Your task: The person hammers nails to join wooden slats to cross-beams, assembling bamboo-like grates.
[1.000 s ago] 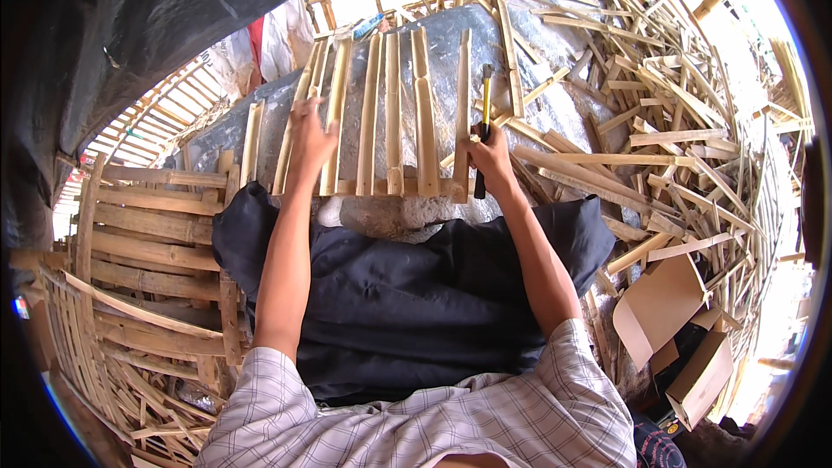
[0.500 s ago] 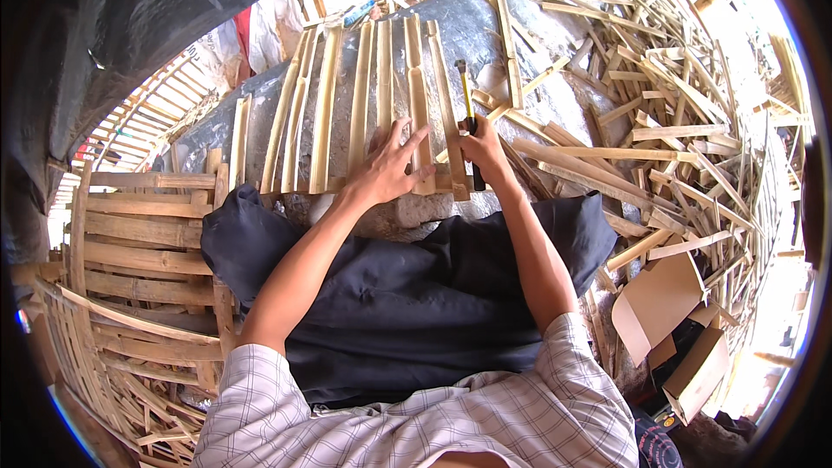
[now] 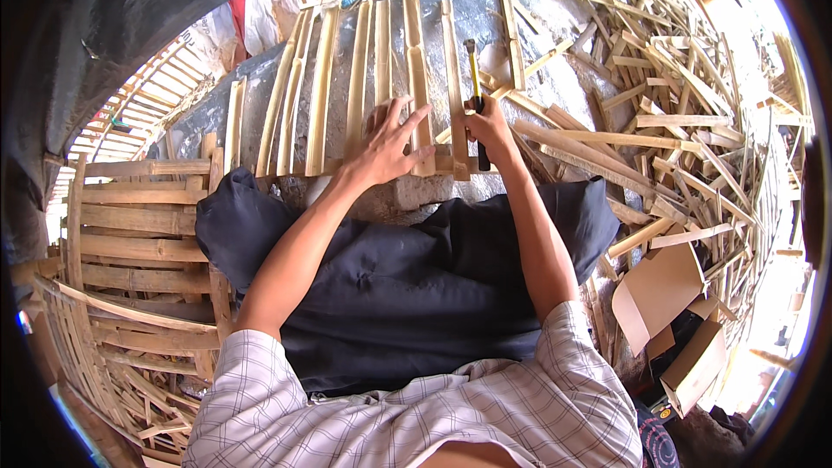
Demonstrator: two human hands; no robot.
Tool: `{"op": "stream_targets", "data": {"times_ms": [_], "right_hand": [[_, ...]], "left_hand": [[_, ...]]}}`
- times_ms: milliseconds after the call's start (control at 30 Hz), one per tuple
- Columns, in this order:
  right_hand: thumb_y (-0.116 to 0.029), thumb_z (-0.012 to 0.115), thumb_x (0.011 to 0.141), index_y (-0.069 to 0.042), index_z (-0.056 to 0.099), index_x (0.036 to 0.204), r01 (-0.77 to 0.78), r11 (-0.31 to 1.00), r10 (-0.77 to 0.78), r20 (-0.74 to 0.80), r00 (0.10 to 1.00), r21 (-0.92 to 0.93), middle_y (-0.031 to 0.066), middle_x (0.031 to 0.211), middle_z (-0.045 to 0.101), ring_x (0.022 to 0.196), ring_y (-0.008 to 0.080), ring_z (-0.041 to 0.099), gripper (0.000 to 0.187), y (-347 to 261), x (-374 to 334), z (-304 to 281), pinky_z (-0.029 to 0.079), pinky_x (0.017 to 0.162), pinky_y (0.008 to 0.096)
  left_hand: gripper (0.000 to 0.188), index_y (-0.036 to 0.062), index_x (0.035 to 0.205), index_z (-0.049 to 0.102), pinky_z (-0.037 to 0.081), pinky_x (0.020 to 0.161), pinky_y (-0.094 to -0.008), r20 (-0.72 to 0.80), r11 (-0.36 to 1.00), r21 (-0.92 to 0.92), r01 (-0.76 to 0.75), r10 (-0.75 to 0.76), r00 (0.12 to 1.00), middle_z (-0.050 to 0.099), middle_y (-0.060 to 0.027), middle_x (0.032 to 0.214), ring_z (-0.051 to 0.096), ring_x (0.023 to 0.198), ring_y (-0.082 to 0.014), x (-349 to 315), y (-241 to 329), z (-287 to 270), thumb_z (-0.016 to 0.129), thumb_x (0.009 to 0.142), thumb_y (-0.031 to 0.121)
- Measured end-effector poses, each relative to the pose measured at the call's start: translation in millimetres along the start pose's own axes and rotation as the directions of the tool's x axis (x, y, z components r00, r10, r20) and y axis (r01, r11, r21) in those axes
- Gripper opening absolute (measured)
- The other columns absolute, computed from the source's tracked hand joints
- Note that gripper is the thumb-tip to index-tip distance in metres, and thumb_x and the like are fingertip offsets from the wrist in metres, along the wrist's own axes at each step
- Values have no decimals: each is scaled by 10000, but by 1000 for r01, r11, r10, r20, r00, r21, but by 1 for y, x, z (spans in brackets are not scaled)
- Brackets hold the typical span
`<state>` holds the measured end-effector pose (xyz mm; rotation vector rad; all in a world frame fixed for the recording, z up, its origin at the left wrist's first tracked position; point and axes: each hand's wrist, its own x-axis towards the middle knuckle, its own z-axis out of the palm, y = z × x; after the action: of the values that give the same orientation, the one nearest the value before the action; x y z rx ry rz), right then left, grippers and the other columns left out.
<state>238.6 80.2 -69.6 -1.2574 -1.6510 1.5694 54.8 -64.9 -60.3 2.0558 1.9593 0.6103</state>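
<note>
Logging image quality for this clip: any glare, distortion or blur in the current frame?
Head view: daylight blows out white beyond the bamboo scraps; head view: fisheye bending and black corners toward the rim; head view: left hand, right hand and hammer look fairly sharp.

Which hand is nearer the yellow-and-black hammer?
Right: the right hand grips the hammer by its handle. The left hand is off to its left, over the bamboo strips.

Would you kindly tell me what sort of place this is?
Probably a makeshift bamboo workshop: a hammer in the right hand, split bamboo pieces heaped at right, and a slatted bamboo panel at left.
</note>
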Motion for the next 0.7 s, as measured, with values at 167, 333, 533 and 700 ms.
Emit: {"op": "stream_targets", "data": {"times_ms": [167, 333, 533, 700], "right_hand": [[-6, 588, 750, 29, 595, 912, 34, 998, -33, 17, 999, -57, 55, 708, 591, 590, 123, 564, 166, -4, -1, 0, 454, 505, 285], [-46, 634, 775, 6, 591, 897, 20, 995, -21, -11, 1000, -100, 27, 717, 568, 597, 105, 550, 139, -8, -2, 3, 460, 512, 277], [-66, 648, 795, 3, 586, 911, 5, 997, -5, -5, 1000, -81, 38, 722, 584, 598, 111, 563, 148, -5, 0, 2, 468, 517, 278], [-75, 651, 755, 41, 610, 932, 46, 981, -53, -30, 998, -191, 134, 777, 635, 674, 206, 616, 216, -3, 3, 5, 498, 606, 342]], "left_hand": [[709, 234, 1510, 409, 241, 1151, -566, 11, 993, -7, -120, 120, 993, 306, -172, 1531, 295, 1414, -396, -1, 10, -2, 626, 912, 549], [748, 283, 1533, 371, 202, 1177, -588, 78, 995, 39, -93, 90, 993, 244, -151, 1587, 234, 1461, -392, -2, 12, -4, 548, 908, 654], [738, 301, 1520, 391, 211, 1143, -667, 116, 996, 43, -83, 77, 990, 218, -203, 1583, 213, 1470, -398, -3, 22, -8, 584, 896, 643], [713, 316, 1506, 413, 207, 1137, -694, 145, 996, 35, -78, 72, 987, 205, -197, 1593, 169, 1490, -389, -3, 21, -12, 597, 893, 630]]}}
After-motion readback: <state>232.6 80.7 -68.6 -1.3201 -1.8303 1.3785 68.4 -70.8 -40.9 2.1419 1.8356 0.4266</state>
